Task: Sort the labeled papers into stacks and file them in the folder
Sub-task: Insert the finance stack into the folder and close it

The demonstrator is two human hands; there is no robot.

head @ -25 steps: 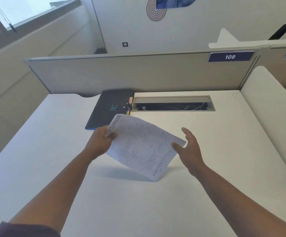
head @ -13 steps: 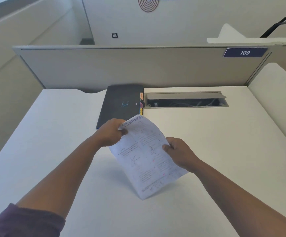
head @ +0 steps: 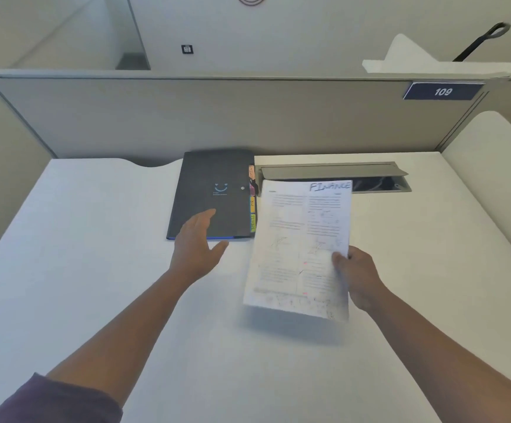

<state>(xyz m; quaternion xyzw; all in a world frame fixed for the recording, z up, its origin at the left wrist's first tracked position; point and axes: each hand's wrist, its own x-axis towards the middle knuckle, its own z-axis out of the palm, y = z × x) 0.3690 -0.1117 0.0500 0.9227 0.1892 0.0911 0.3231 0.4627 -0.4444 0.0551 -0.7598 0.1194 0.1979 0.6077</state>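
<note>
A printed sheet hand-labelled FINANCE (head: pixel 300 248) hangs above the white desk, held upright by my right hand (head: pixel 356 276), which pinches its right edge. A closed dark folder (head: pixel 214 193) with a smiley logo and coloured index tabs along its right side lies flat at the back of the desk, just left of the sheet. My left hand (head: pixel 197 242) hovers with straight, spread fingers over the folder's near edge and holds nothing.
A grey cable tray with a raised lid (head: pixel 339 175) is set into the desk (head: pixel 95 270) behind the sheet. A grey partition (head: pixel 187 117) with a plate numbered 109 (head: pixel 442 91) closes off the back. A low white divider (head: pixel 492 184) bounds the right side.
My left hand let go of the sheet's top corner and moved left to the folder. My right hand turned the sheet upright and carried it to the right.
</note>
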